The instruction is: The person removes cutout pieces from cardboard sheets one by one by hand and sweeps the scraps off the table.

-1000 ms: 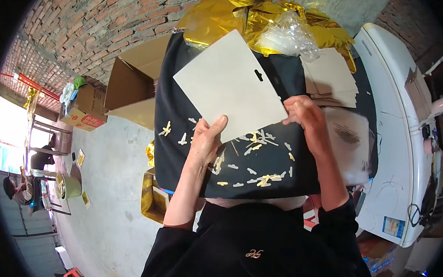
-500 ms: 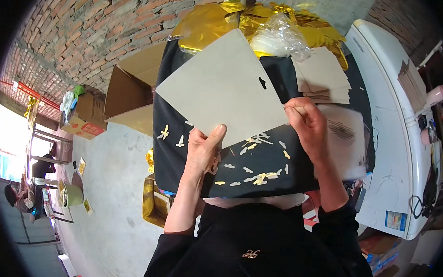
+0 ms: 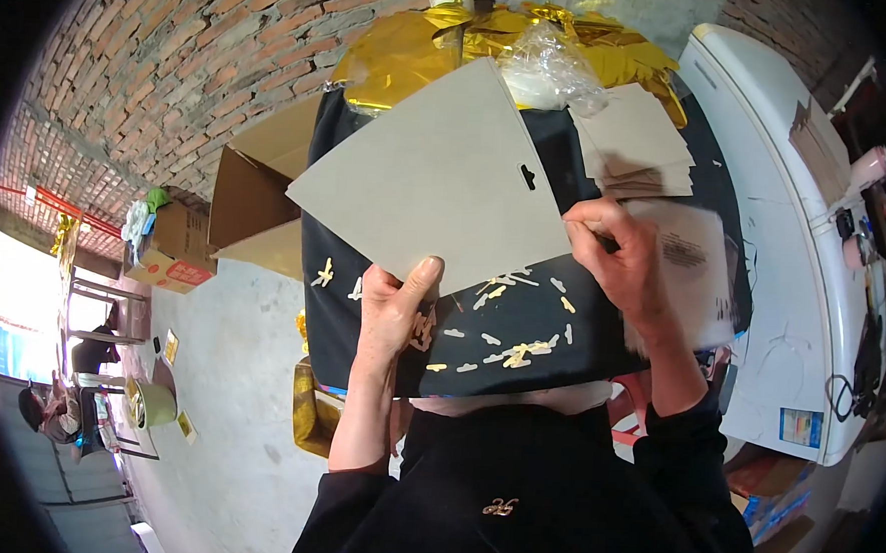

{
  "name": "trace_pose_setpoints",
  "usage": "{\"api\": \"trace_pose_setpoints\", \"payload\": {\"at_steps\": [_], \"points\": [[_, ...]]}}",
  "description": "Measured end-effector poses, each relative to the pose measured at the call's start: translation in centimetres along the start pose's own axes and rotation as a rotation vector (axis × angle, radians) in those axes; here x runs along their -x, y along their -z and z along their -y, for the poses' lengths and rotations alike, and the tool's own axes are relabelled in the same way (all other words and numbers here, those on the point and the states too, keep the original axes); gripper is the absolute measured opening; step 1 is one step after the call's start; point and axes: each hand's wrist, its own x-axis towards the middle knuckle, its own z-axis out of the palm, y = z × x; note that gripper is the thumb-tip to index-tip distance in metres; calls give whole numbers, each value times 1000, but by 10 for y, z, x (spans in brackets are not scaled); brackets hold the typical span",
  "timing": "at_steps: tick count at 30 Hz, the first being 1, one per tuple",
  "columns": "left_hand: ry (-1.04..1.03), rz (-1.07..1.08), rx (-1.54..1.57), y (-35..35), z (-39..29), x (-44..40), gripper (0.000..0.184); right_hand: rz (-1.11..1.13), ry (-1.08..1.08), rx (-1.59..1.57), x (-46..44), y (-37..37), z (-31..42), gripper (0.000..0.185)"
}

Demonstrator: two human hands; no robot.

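A pale grey board (image 3: 428, 176) with a small dark slot near its right edge is tilted above the black cloth (image 3: 389, 359). My left hand (image 3: 393, 309) grips its lower edge, thumb on top and fingers hidden beneath. At the board's right corner, my right hand (image 3: 615, 245) is closed in a pinch; whether it holds the corner or something small there is hidden. Below the board, several small pale cut-out pieces (image 3: 519, 353) lie scattered on the cloth.
Brown cards (image 3: 641, 137) and a plastic-wrapped pack (image 3: 689, 274) lie at the right. Gold foil (image 3: 394, 64) and clear plastic (image 3: 549, 67) are at the back. An open carton (image 3: 252, 201) stands left, a white appliance (image 3: 783, 294) right. Another person (image 3: 50, 411) sits far left.
The board has turned slightly and its left corner has shifted left and down, with my left hand still on it. My right hand stays pinched near the right corner. The camera view has shifted a little.
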Motion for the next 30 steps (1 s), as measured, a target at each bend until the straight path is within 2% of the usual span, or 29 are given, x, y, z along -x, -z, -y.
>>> {"api": "trace_pose_setpoints", "payload": {"at_steps": [9, 12, 15, 16, 18, 20, 22, 24, 27, 28, 30], "points": [[41, 19, -22, 2, -6, 3, 23, -109, 233, 150, -7, -4, 0, 25], [129, 21, 17, 3, -10, 2, 23, -47, 344, 351, -12, 1, 1, 27], [196, 20, 89, 10, -1, 2, 26, -124, 332, 610, -25, 14, -24, 25], [200, 8, 128, 10, 0, 0, 28, -45, 130, 477, -28, 26, -28, 21], [203, -29, 212, 7, 2, -1, 33, -107, 182, 350, -35, 28, -30, 24], [236, -78, 315, 4, 1, -1, 38, -14, -50, 93, -19, 20, -30, 30], [293, -124, 439, 0, 1, -6, 42, 97, 57, -202, 4, 0, -62, 40], [275, -170, 479, -10, 10, -14, 34, 331, -489, -596, 16, -6, -41, 42], [287, -127, 514, -41, 11, -16, 34, 218, -564, -862, 32, -36, -26, 34], [375, -91, 502, -54, 10, -12, 35, 166, -618, -906, 33, -42, -24, 34], [440, -71, 517, -85, 18, -1, 36, -121, -724, -1019, 31, -43, -12, 34]]}}
